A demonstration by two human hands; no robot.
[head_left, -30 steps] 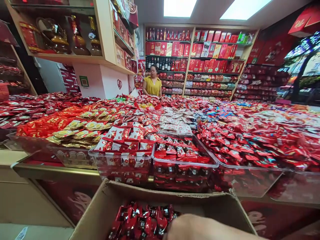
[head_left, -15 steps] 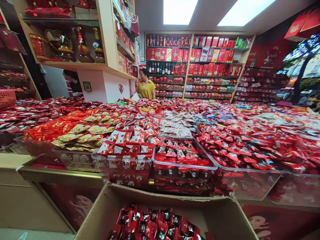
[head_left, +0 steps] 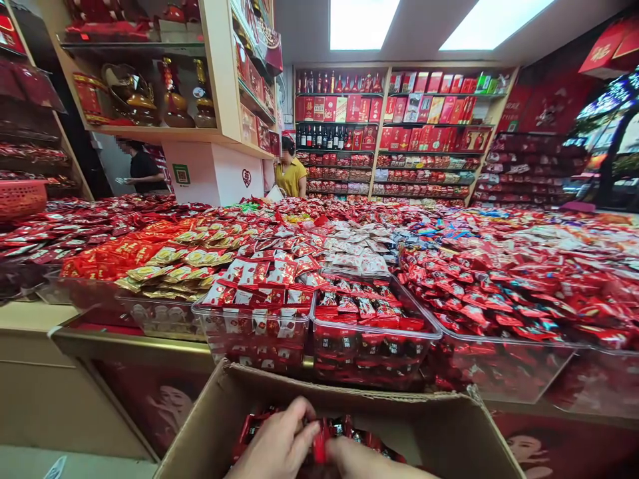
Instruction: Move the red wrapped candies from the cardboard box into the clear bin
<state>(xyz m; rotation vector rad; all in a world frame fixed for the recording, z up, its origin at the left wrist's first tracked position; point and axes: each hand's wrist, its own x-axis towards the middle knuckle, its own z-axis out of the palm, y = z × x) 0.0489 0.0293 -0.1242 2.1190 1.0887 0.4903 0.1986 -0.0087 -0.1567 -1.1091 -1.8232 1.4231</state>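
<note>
Both hands are down inside an open cardboard box (head_left: 424, 406) that holds small red-and-black wrapped sweets (head_left: 369, 438). My left hand (head_left: 279, 442) has its fingers curled, with thumb and forefinger closed at a red wrapped sweet (head_left: 320, 444). Against the other side of that sweet is my right hand (head_left: 357, 459), whose fingertips are smeared by motion and partly hidden. Just beyond the box, a clear plastic bin (head_left: 374, 330) holds similar red-and-black packets. The bin (head_left: 254, 319) to its left carries white-and-red packets.
A broad counter of heaped packets (head_left: 499, 293) stretches behind the box. Gold packets (head_left: 190, 263) lie on the left. A shelf unit (head_left: 187, 133) overhangs the counter. One person in yellow (head_left: 292, 176) and another in black (head_left: 144, 169) stand behind it.
Both hands have come into the box and onto the sweets. The view has shifted slightly, so the scene sits further right. The person in black shows more fully.
</note>
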